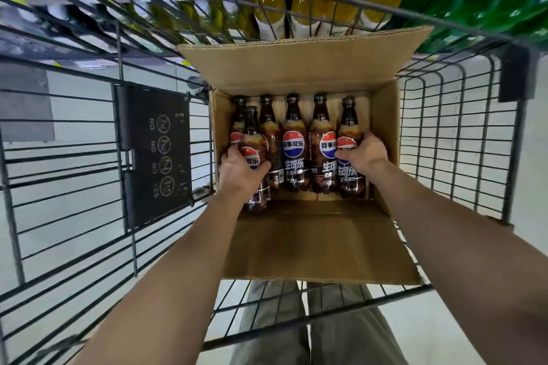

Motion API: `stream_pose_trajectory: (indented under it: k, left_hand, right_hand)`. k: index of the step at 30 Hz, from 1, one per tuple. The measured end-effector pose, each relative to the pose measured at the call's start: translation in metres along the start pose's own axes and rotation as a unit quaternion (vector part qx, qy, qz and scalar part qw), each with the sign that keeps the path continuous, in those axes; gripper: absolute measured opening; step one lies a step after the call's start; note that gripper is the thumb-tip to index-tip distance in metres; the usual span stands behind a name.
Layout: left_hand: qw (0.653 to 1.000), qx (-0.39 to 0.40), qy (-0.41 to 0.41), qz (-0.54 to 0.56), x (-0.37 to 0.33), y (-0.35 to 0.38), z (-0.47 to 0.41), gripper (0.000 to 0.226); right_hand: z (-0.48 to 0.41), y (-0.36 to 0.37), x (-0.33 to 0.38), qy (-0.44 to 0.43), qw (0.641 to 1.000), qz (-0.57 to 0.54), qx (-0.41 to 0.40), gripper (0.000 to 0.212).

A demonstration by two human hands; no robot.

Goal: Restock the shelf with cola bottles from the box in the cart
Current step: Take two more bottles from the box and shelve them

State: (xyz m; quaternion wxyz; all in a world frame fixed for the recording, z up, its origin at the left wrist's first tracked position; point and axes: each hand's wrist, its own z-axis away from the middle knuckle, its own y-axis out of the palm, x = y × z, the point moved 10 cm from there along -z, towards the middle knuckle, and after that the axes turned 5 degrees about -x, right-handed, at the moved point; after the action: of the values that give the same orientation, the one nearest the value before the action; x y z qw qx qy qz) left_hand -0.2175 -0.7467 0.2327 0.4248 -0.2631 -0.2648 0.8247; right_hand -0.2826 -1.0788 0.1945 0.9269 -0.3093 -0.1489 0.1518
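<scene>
An open cardboard box sits in a wire cart. Several dark cola bottles with red, white and blue round labels lie side by side in its far half, caps pointing away from me. My left hand grips the leftmost front bottle, which sits slightly raised above its neighbours. My right hand wraps the rightmost bottle at its label. Between them lie three untouched bottles, one of them in the middle. The near half of the box floor is bare cardboard.
A shelf beyond the cart carries yellow drink bottles and green packs. The cart's black child-seat flap hangs left of the box. The box's far flap stands up. My trouser legs show below the cart.
</scene>
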Motion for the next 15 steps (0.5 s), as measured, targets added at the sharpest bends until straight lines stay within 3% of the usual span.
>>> stream_pose_trajectory:
  k: [6,9,15]
  left_hand:
    - [1.000,-0.008,0.002,0.005,-0.003,0.002,0.005,0.093]
    - [0.999,-0.008,0.033,-0.002,-0.007,0.001,0.009,0.092]
    - [0.990,0.013,0.112,0.088,-0.027,-0.008,0.030,0.076]
  right_hand:
    - [0.011,-0.004,-0.003,-0.013,0.998,-0.057,-0.014,0.078]
    - [0.019,-0.010,-0.004,-0.031,0.995,-0.088,-0.020,0.079]
    - [0.039,-0.028,0.006,-0.091,0.984,-0.155,-0.005,0.079]
